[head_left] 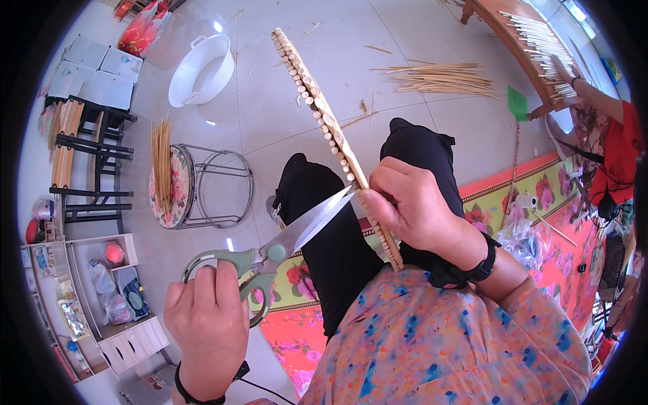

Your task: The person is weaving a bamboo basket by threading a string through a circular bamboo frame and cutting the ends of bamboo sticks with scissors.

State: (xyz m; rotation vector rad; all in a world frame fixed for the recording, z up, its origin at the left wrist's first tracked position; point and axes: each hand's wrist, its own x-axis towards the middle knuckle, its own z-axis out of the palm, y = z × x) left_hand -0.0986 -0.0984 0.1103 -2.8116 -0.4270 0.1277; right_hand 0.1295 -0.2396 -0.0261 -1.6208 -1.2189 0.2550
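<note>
My left hand point(206, 317) grips green-handled scissors point(270, 253), whose open steel blades point up and right toward a long flat panel of joined bamboo sticks point(317, 108). My right hand point(412, 206) holds that panel near its lower end, above my lap. The panel runs diagonally from my waist up toward the far floor, and the blade tips meet its left edge just beside my right fingers. My legs in black trousers point(331, 229) lie under both hands.
A white plastic basin point(199, 67) sits on the tiled floor at upper left. A toppled floral stool point(179, 185) carries thin sticks. Loose bamboo sticks point(439, 77) lie on the floor ahead. Another person in red point(611, 145) works at a wooden frame point(533, 44) at right. Shelves stand left.
</note>
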